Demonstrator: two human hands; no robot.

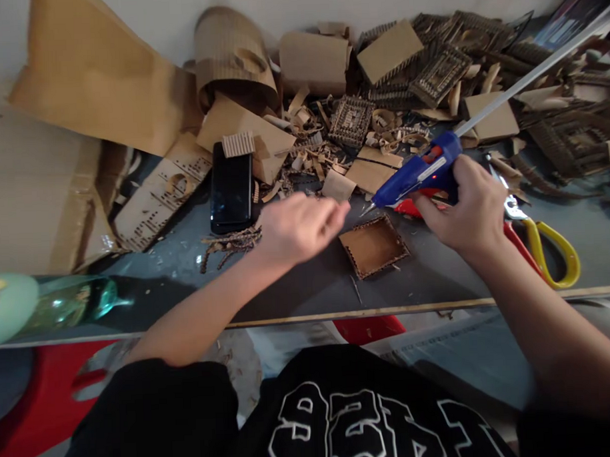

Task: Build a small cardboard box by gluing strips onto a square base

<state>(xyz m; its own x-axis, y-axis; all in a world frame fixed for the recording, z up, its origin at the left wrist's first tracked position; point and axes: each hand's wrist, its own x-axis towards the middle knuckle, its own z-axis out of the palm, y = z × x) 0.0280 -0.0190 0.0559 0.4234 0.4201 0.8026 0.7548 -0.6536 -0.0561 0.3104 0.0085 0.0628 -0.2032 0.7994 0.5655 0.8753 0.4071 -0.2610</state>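
Observation:
My right hand (471,206) grips a blue glue gun (416,174) with a long clear glue stick out of its back. Its metal nozzle points down and left, just above a small shallow cardboard tray (376,246) with corrugated edges. My left hand (302,228) is raised to the left of the tray, fingers curled together; whatever may be in them is hidden. A gap separates it from the nozzle. Beneath the glue gun and right wrist lie a red-handled cutting tool (522,247) and yellow-handled scissors (559,253), partly covered.
A black phone (231,191) with a corrugated scrap on it lies left of centre, near thin cardboard strips (230,243). Cardboard scraps (312,155), a cardboard roll (234,57) and ridged square pieces (351,120) crowd the back. A green bottle (62,303) lies at the left edge.

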